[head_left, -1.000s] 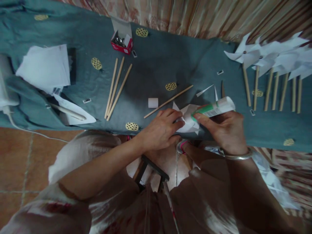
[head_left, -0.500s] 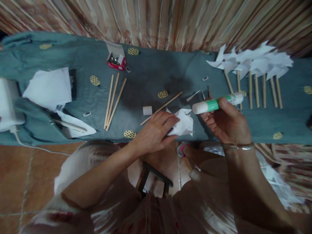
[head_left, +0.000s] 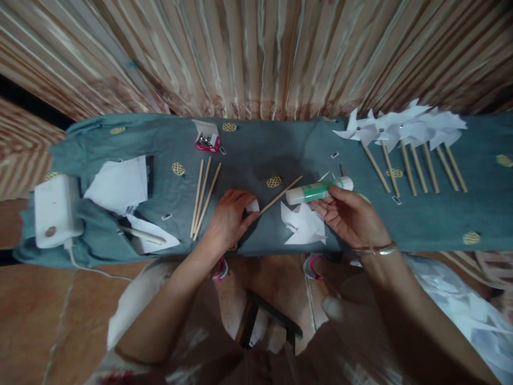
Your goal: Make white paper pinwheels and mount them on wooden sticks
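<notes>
Green and white plastic in the right hand (head_left: 355, 216): glue stick (head_left: 318, 191), thumb laid over the top, other fingers tucked underneath, a narrow hold on the half toward three o'clock. Long axis nearly level, from just below nine to just above three o'clock. Plain white end toward nine, free of any finger.

Facing that end, near but apart, small white cylinder (head_left: 252, 206), cap-like, in the crook between thumb and forefinger of the left hand (head_left: 226, 219). Fingers curled narrow around it; cannot tell a firm pinch from a light touch, nor a lifted cylinder from one resting on the teal cloth (head_left: 260, 152). From cylinder to glue stick, a short line between two and three o'clock; of the two hands, left clearly nearer the cylinder.

In that gap, thin wooden stick (head_left: 280, 195) slanting up between one and two o'clock, lower end beside the left thumb. Folded white paper (head_left: 302, 223) at about seven o'clock from the glue stick, near the right fingertips. Farther out, three wooden sticks (head_left: 202, 195) between ten and eleven from the left hand, red box (head_left: 207, 148) beyond them, white paper pinwheels (head_left: 414, 123) near one o'clock from the right hand.
</notes>
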A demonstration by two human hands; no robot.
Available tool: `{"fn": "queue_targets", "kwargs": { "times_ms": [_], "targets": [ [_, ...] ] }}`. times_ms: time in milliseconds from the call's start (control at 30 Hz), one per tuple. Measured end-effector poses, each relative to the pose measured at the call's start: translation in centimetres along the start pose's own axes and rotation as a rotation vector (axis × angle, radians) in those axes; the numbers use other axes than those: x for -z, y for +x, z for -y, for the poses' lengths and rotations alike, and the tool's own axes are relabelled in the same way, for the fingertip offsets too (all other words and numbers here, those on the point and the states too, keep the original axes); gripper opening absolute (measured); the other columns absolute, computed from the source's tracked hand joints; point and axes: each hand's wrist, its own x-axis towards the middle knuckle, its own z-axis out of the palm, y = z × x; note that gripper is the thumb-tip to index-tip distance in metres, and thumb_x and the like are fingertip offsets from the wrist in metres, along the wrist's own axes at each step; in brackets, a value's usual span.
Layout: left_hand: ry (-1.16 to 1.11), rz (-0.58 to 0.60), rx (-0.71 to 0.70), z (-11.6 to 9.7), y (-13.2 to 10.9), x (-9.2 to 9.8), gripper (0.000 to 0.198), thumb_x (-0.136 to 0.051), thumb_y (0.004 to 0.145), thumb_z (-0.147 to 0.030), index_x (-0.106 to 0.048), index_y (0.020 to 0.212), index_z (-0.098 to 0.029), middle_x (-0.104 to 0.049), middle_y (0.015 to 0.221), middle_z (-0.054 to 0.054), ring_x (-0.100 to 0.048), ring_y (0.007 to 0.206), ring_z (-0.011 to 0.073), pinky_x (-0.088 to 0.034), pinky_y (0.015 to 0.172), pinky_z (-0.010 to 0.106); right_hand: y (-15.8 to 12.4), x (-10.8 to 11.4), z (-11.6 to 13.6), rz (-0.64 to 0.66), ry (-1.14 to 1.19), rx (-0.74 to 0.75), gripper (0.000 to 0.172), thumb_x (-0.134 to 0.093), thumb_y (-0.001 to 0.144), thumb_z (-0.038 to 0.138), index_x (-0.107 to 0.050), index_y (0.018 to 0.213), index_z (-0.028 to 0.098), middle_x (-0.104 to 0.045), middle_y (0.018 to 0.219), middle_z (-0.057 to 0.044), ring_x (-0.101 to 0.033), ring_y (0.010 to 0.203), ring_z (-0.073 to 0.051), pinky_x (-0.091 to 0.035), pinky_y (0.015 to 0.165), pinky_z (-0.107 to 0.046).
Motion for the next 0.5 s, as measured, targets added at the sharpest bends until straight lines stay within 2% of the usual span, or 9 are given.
{"fn": "queue_targets", "kwargs": {
  "times_ms": [133, 267, 500],
  "targets": [
    [-0.18, -0.089, 0.025, -0.5, 0.0, 0.0, 0.022, -0.069, 0.087, -0.023, -0.068, 0.108, -0.017, -0.072, 0.104, 0.009, -0.065, 0.101, 0.025, -0.052, 0.089, 0.04, 0.2, -0.4, -0.6, 0.002, -0.029, 0.014, 0.026, -0.091, 0.062, 0.032, -0.074, 0.077, 0.019, -0.078, 0.08, 0.0, -0.074, 0.076, -0.012, -0.062, 0.084, -0.021],
    [-0.403, -0.181, 0.039, -1.3, -0.1, -0.3, 0.027, -0.072, 0.085, -0.027, -0.068, 0.11, -0.016, -0.072, 0.105, 0.009, -0.068, 0.096, 0.0211, -0.053, 0.086, 0.034, 0.2, -1.1, -1.3, 0.039, -0.076, 0.042, 0.023, -0.089, 0.066, 0.034, -0.075, 0.078, 0.022, -0.077, 0.08, 0.002, -0.073, 0.073, -0.011, -0.062, 0.078, -0.021],
    [-0.425, -0.211, 0.017, -1.8, -0.1, -0.2, 0.03, -0.074, 0.084, -0.028, -0.069, 0.111, -0.017, -0.074, 0.105, 0.008, -0.068, 0.097, 0.0212, -0.053, 0.087, 0.034, 0.2, -2.0, -1.7, 0.049, -0.139, 0.073, 0.022, -0.089, 0.065, 0.036, -0.074, 0.074, 0.023, -0.076, 0.08, 0.003, -0.072, 0.07, -0.01, -0.063, 0.07, -0.02]
  ]
}}
